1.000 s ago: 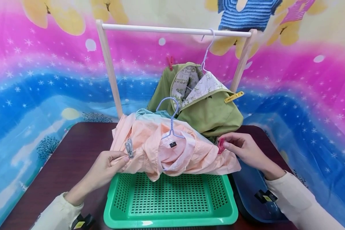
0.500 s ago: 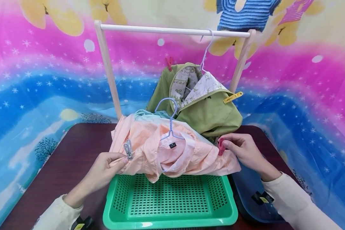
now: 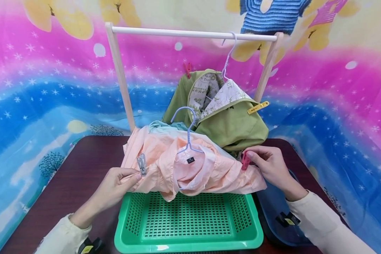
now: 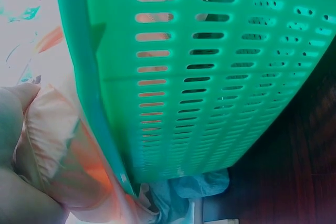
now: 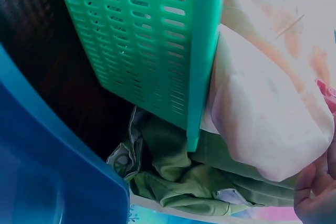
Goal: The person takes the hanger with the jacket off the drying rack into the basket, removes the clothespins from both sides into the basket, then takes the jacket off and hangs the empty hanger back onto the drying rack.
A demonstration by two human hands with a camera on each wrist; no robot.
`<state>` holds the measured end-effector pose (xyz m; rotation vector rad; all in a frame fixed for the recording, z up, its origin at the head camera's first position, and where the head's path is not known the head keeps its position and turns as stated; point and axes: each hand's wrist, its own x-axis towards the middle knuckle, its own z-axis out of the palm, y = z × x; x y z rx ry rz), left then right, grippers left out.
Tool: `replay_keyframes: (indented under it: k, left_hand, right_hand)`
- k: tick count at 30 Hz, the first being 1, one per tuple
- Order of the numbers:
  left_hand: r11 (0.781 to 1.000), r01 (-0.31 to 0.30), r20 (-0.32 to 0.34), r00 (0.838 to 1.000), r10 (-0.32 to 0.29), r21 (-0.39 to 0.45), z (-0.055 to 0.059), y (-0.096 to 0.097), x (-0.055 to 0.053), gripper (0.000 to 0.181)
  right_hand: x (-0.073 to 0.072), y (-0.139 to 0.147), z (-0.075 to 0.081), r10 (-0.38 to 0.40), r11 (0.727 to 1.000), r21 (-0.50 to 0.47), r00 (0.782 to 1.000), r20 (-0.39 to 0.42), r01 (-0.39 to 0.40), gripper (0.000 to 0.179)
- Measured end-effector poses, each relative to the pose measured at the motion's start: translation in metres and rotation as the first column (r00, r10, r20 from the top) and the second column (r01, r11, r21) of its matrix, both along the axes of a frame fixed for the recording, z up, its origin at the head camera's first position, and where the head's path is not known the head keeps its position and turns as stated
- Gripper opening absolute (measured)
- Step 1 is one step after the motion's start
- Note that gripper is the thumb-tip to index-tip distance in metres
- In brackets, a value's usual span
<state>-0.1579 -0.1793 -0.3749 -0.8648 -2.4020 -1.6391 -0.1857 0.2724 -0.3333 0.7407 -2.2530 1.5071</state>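
A peach collared shirt on a lilac wire hanger lies over the back of a green basket. My left hand pinches the shirt's fabric at its left end, just below a grey clothespin clipped there. At the shirt's right side, the thumb and fingers of my right hand pinch a red clothespin set on the cloth. In the right wrist view the shirt's sleeve hangs past the basket rim, and only part of the hand shows at the edge.
Behind, a wooden rack carries a green jacket on a hanger, with a yellow clothespin and another red clothespin on it. A dark blue tray stands right of the basket. Pale teal cloth lies behind the shirt.
The right hand and wrist have shifted slightly, and the red clothespin is tilted a little differently. The left hand stays on the shirt in nearly the same place.
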Motion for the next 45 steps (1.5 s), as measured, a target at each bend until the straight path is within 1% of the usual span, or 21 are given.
replay_keyframes:
  k: [2,5,9,12,15,17,19,26,27,29,33,35,40,45]
  left_hand:
    - [1.0,0.006,0.001,1.0,-0.006,0.005,0.0,0.0,0.0,0.031]
    - [1.0,0.015,-0.003,1.0,-0.015,0.008,0.0,0.0,0.001,0.031]
    - [1.0,0.018,-0.016,1.0,-0.018,0.0,0.0,-0.001,0.001,0.031]
    - [1.0,0.006,-0.017,1.0,-0.006,-0.011,0.001,-0.001,0.0,0.029]
    - [1.0,-0.005,-0.017,1.0,0.004,-0.019,0.002,-0.001,0.0,0.027]
    - [1.0,-0.009,-0.02,1.0,0.009,-0.023,0.002,-0.001,0.0,0.027]
    - [1.0,-0.013,-0.025,1.0,0.012,-0.025,0.002,-0.001,0.0,0.027]
    - [0.999,-0.042,-0.042,0.998,0.04,-0.035,0.003,-0.002,0.0,0.027]
    - [0.998,-0.043,-0.041,0.998,0.041,-0.035,0.003,-0.002,0.0,0.027]
    - [0.998,-0.045,-0.037,0.998,0.044,-0.033,0.003,-0.002,0.0,0.027]
    - [0.998,-0.049,-0.035,0.998,0.048,-0.033,0.003,-0.002,0.001,0.028]
    - [0.998,-0.053,-0.039,0.998,0.051,-0.035,0.003,-0.002,0.001,0.028]
    - [0.998,-0.055,-0.047,0.997,0.054,-0.03,0.003,-0.002,0.002,0.029]
    - [0.998,-0.062,-0.052,0.997,0.061,-0.025,0.002,-0.002,0.002,0.03]
  right_hand:
    - [0.0,0.0,0.0,-0.01,1.0,-0.009,1.0,-0.009,0.01,0.013]
    - [0.0,-0.001,0.001,-0.004,0.999,-0.035,1.0,-0.028,0.003,0.015]
    - [-0.001,0.001,0.002,0.003,0.999,-0.037,0.999,-0.037,-0.004,0.017]
    - [0.0,0.002,0.005,0.0,0.997,-0.076,1.0,-0.02,-0.001,0.016]
    - [0.002,0.004,0.008,0.0,0.991,-0.137,1.0,-0.01,-0.001,0.016]
    - [0.004,0.007,0.009,-0.005,0.988,-0.156,1.0,-0.007,0.004,0.015]
    - [0.005,0.01,0.011,-0.012,0.988,-0.153,1.0,-0.006,0.011,0.016]
    - [0.011,0.021,0.014,-0.084,0.987,-0.134,0.996,0.015,0.086,0.016]
    - [0.012,0.023,0.014,-0.083,0.988,-0.13,0.996,0.019,0.085,0.016]
    - [0.013,0.026,0.015,-0.106,0.988,-0.111,0.994,0.022,0.108,0.016]
    - [0.015,0.034,0.015,-0.125,0.99,-0.063,0.992,0.033,0.127,0.017]
    - [0.017,0.037,0.014,-0.132,0.989,-0.062,0.99,0.04,0.134,0.017]
    - [0.019,0.043,0.011,-0.123,0.987,-0.094,0.991,0.052,0.127,0.019]
    - [0.021,0.047,0.009,-0.171,0.982,-0.07,0.984,0.056,0.174,0.019]
